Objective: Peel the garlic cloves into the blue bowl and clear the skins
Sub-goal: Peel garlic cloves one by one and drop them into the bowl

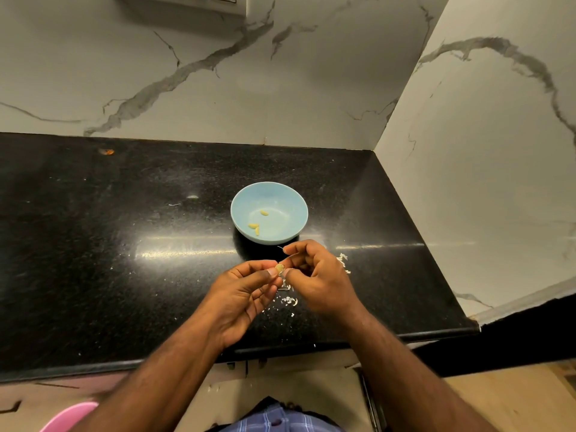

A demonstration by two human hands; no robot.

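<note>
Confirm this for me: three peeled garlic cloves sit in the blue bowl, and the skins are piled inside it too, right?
Not quite. The head view shows three peeled cloves in the blue bowl, but the skins lie on the black counter near the hands, not inside it.

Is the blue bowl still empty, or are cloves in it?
Not empty: the blue bowl holds three peeled cloves on its floor.

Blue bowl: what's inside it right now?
Three peeled garlic cloves lie inside the blue bowl: one near the middle, two touching by the near-left wall. No skins show. The near rim hides a sliver of floor.
</note>
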